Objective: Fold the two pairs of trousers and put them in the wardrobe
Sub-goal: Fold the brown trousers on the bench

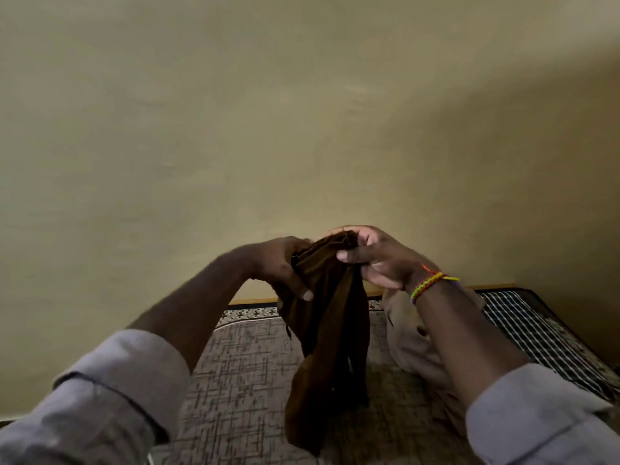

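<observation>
Dark brown trousers hang in the air above the bed, bunched at the top. My left hand grips their upper left edge and my right hand pinches the top right beside it, both raised in front of the wall. The cloth drops down to the bed surface. A second pair, light beige trousers, lies crumpled on the bed behind my right forearm, partly hidden by it. No wardrobe is in view.
The bed has a grey patterned cover with a wooden edge against the plain yellowish wall. A black-and-white checked cloth lies on the bed's right side.
</observation>
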